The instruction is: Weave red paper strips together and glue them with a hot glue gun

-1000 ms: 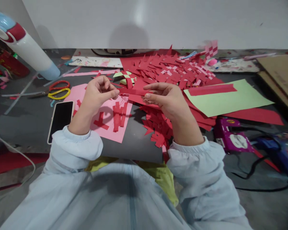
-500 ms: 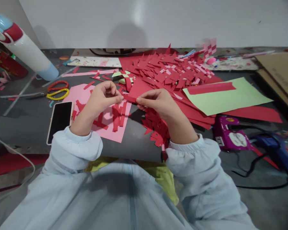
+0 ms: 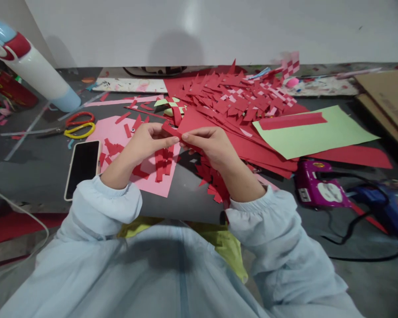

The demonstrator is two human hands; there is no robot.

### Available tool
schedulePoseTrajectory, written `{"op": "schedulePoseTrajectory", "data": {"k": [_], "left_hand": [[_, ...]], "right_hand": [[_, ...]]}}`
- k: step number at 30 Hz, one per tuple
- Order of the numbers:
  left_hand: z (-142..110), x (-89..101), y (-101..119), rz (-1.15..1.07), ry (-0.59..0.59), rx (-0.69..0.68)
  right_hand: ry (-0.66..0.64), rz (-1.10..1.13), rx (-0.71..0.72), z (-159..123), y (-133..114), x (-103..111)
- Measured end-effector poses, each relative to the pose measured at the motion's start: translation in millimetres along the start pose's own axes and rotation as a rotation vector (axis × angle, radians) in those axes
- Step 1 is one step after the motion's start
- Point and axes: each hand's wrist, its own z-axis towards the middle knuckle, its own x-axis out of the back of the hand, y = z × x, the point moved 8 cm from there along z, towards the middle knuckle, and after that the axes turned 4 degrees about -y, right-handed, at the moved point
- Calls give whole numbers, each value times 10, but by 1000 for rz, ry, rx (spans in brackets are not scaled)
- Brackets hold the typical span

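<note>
Between my two hands is a small strip of red paper [image 3: 171, 130]. My left hand [image 3: 149, 140] pinches it from the left, thumb pointing right. My right hand [image 3: 203, 143] pinches its right end, and the thumbs nearly meet. Below them lies a pink paper sheet [image 3: 152, 185] scattered with cut red strips [image 3: 159, 165]. Folded red paper pieces [image 3: 212, 174] are heaped beneath my right hand and partly hidden by it. Behind the hands spreads a big pile of red and checkered woven paper [image 3: 225, 95], with larger red sheets [image 3: 199, 121] in front of it.
On the left are a phone [image 3: 82, 165], scissors [image 3: 79, 126] with red and yellow handles, and a tall bottle [image 3: 48, 73]. To the right lie a green sheet [image 3: 318, 139], a purple box [image 3: 320, 185], a blue glue gun [image 3: 380, 205] with a black cord, and cardboard [image 3: 387, 97].
Both hands have come closer together and slightly nearer to me. The red strip now sits between both sets of fingertips, and more of the pink sheet's upper part shows.
</note>
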Motion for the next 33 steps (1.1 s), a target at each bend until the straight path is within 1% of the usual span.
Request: {"op": "schedulePoseTrajectory", "data": {"k": [3,5,9,14,20,29,33], "left_hand": [[3,84,-20,50,109,2],[7,124,-17,64,148,-6],[17,149,3,25,157,-23],[23,166,-13,-27,175,-33],[26,162,-48,-93,189,2],[20,150,-56,-185,178,9],[18,183,-74,-185,219,10]], "right_hand": [[-35,-36,-6,-7,20,-52],[-71,-71,-15,-7,33,-79],[-129,-116,-56,-4,63,-112],[-154,-124,-113,-16,67,-134],[-137,-116,-112,-1,80,-120],[-145,-94,-126,-1,89,-116],[-139,-98,-129,-3,76,-124]]}}
